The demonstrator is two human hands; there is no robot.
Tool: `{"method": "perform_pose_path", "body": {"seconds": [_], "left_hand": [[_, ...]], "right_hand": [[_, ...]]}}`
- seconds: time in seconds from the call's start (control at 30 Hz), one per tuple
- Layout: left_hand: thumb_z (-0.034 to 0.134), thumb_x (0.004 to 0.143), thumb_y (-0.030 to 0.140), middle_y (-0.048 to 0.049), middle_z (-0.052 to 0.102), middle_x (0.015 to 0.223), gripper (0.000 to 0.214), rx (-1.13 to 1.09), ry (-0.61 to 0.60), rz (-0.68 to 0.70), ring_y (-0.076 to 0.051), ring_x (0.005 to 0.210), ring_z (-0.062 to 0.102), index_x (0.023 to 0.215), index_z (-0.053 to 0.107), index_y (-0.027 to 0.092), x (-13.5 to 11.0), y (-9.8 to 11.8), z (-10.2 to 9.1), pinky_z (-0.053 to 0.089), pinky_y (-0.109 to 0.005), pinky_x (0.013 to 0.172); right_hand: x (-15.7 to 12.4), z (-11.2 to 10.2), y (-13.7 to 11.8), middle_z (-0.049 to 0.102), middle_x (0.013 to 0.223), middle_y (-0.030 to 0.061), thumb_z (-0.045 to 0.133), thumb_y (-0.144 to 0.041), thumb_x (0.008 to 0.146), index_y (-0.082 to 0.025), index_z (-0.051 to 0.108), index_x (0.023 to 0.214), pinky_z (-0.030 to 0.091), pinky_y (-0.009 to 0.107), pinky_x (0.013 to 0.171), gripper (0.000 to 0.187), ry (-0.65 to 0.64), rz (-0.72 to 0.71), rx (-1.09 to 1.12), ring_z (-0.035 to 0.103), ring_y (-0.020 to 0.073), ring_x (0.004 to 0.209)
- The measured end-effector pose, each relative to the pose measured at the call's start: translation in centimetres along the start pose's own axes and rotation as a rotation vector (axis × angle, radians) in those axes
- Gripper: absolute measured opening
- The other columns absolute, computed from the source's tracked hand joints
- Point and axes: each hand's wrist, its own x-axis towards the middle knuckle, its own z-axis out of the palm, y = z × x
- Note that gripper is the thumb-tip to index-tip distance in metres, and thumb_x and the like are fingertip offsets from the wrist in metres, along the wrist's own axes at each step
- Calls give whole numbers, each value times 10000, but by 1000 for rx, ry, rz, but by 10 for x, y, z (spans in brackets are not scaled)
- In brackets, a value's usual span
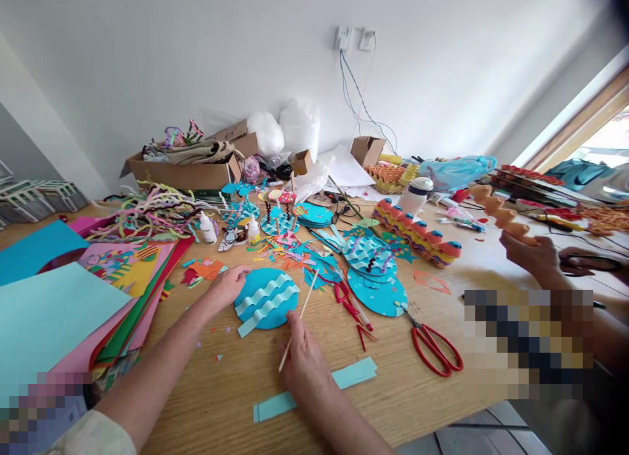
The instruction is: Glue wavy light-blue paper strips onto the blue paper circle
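Observation:
A blue paper disc (266, 299) with light-blue wavy strips glued across it lies on the wooden table (236, 383) in front of me. My left hand (227, 286) rests on the disc's left edge, fingers curled down against it. My right hand (301, 351) pinches a thin wooden stick (299, 319) that points up toward the disc's right edge. A light-blue paper strip (314, 389) lies just under my right wrist.
Red scissors (435, 347) lie to the right, beside several finished blue discs (376, 281). Stacked coloured paper sheets (59, 304) fill the left. Glue bottles (207, 228), cardboard boxes (187, 170) and paper scraps crowd the back. Another person's hand (533, 255) holds an orange spiral at right.

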Motion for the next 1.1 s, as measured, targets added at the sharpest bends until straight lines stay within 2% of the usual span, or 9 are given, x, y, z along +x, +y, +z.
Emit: {"method": "perform_pose_path", "body": {"seconds": [0.2, 0.37, 0.5, 0.63, 0.7, 0.77, 0.87, 0.97, 1.1], "left_hand": [[434, 721, 162, -48, 685, 968, 309, -31, 13, 0, -201, 931, 603, 952, 636, 197, -15, 0, -10, 442, -291, 828], [440, 703, 214, -40, 670, 861, 274, -110, 46, -8, -206, 835, 608, 911, 616, 185, -31, -4, -17, 464, -312, 772], [478, 644, 237, -42, 653, 835, 244, -202, 85, -29, -216, 826, 600, 845, 604, 180, -39, -8, -17, 459, -335, 782], [498, 619, 303, -64, 645, 879, 380, -337, 94, -47, -224, 875, 603, 963, 561, 156, -51, -6, -20, 470, -333, 765], [506, 633, 340, -65, 657, 872, 478, -434, 39, -51, -224, 863, 618, 1071, 518, 150, -61, -4, -23, 482, -333, 734], [535, 642, 357, -68, 667, 893, 539, -577, -76, -68, -224, 828, 628, 1143, 488, 164, -72, -2, -27, 484, -339, 711], [586, 638, 334, -73, 636, 1019, 528, -772, -220, -145, -213, 822, 616, 1144, 504, 202, -88, -4, -29, 476, -319, 683], [619, 655, 342, -47, 611, 1000, 449, -861, -236, -233, -174, 754, 593, 1079, 543, 213, -102, -9, -27, 462, -280, 615], [695, 620, 400, -27, 611, 893, 436, -929, -101, -314, -162, 737, 580, 991, 582, 200, -121, -11, -17, 468, -272, 626]], "right_hand": [[-4, -1, 2, 566, 1200, 190, 452, -80, 769, -82, 381, 1288, 476, 347, 896, 525, 30, 13, 102, 567, 235, 1081], [-6, 4, 2, 581, 1161, 208, 414, -54, 759, -56, 371, 1264, 490, 369, 867, 506, 91, 45, 148, 583, 242, 1049], [-7, 2, 0, 591, 1147, 183, 412, -65, 777, -86, 382, 1262, 502, 335, 844, 487, 88, 54, 205, 596, 224, 1030], [-6, -6, -4, 604, 1127, 164, 423, -59, 777, -100, 391, 1265, 501, 314, 838, 491, 53, 87, 230, 595, 215, 1034], [-6, -11, -5, 597, 1143, 161, 419, -58, 778, -107, 399, 1255, 496, 320, 848, 480, 27, 96, 244, 592, 212, 1040], [-5, -15, -5, 604, 1137, 153, 406, -63, 787, -117, 404, 1244, 493, 322, 855, 460, -14, 93, 258, 593, 205, 1040], [-3, -19, 0, 617, 1119, 153, 394, -91, 807, -118, 404, 1230, 491, 331, 866, 424, -32, 65, 252, 587, 207, 1057], [-4, -25, 7, 604, 1152, 161, 410, -119, 808, -124, 391, 1237, 494, 348, 868, 429, 39, 25, 207, 579, 217, 1074], [-15, -41, 7, 641, 1080, 136, 399, -141, 831, -160, 406, 1227, 532, 350, 798, 397, 251, -61, 165, 626, 213, 985]]}}
